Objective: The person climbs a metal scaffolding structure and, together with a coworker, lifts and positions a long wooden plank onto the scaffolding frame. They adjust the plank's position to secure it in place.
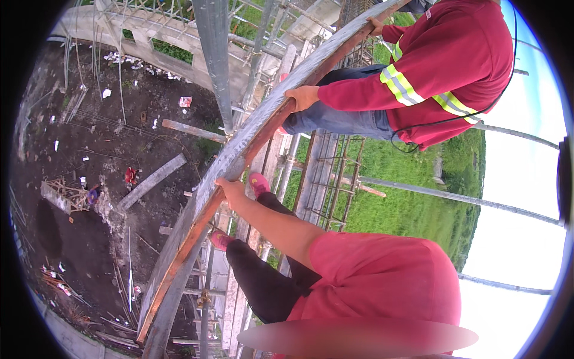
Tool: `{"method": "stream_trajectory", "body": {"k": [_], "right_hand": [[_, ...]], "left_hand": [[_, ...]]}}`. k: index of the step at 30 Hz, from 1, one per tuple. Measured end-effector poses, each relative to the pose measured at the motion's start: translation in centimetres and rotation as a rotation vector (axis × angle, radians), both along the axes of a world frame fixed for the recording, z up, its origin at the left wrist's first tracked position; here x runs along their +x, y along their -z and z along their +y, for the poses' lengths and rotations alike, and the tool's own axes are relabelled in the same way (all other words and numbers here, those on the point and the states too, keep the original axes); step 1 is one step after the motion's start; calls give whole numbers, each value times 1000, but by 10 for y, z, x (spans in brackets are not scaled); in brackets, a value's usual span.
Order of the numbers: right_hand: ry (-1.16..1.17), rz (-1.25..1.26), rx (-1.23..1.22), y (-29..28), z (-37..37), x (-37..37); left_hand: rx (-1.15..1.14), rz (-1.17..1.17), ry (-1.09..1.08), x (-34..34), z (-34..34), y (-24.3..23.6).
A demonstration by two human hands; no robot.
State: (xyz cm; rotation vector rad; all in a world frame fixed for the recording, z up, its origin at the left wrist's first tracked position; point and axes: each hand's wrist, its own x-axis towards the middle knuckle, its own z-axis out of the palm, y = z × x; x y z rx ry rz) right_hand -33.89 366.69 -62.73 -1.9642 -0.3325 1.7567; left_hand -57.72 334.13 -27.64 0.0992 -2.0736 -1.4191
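A long wooden board point(230, 157) runs slantwise across the view, with a grey face and a reddish-brown edge; the lens makes it look bent. My right hand point(232, 192) is closed over its edge, the bare arm coming from a pink sleeve. My left hand is out of sight. Further up the same board, a co-worker in a red sweatshirt point(466, 66) with reflective bands grips it by one hand point(303, 97) and, beyond that, the other hand point(375, 26). My pink shoes point(259, 184) are behind the board, on scaffold planks.
A thick metal pole point(214, 66) stands close beside the board. Scaffold tubes and a rebar cage point(344, 188) lie past the planks. Far below is dark ground point(149, 143) with scattered debris and a loose plank point(152, 181). Green grass point(406, 167) spreads on the other side.
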Motion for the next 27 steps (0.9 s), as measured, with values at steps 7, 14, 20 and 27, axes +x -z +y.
{"method": "stream_trajectory", "body": {"k": [7,14,20,27], "right_hand": [[-59,72,102,-28,110,42],[-73,53,78,-13,153,77],[-203,128,23,10,159,87],[-291,118,10,23,160,89]], "left_hand": [[191,223,248,-12,-2,0],[156,188,117,-11,3,-1],[113,122,107,-4,2,-3],[104,198,142,3,23,-11]]}}
